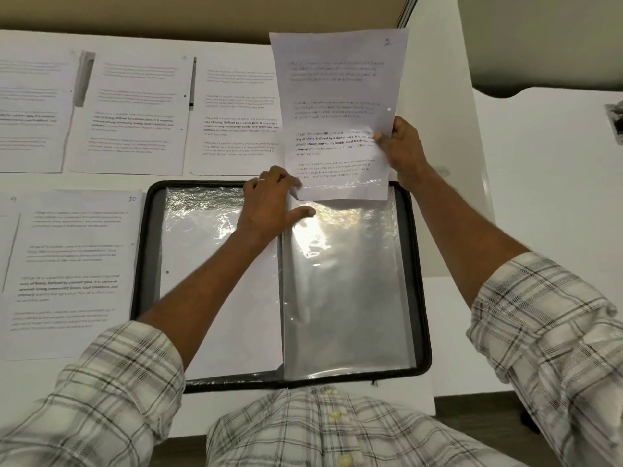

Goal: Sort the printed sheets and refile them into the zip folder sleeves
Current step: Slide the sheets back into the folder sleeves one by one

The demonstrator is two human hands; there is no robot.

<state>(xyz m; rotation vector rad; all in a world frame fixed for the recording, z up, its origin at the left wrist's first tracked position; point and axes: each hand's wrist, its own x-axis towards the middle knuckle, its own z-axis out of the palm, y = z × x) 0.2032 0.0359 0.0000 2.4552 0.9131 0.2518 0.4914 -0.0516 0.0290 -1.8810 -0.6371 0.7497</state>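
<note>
An open black zip folder (419, 281) lies on the white table in front of me, with clear plastic sleeves (344, 281) on both sides. The left sleeve (215, 298) holds a white sheet. My right hand (403, 151) pinches the right edge of a printed sheet (337, 106) marked 2, held upright with its bottom edge at the top opening of the right sleeve. My left hand (269, 203) holds the top left corner of that sleeve, fingers curled at its edge and thumb stretched across the plastic.
Several printed sheets lie in a row along the back (131, 112) and at the left (70, 264), one marked 10. A pen (192, 84) rests between two back sheets. A dark object (615, 119) sits at the far right edge. The table (539, 197) ends near my body.
</note>
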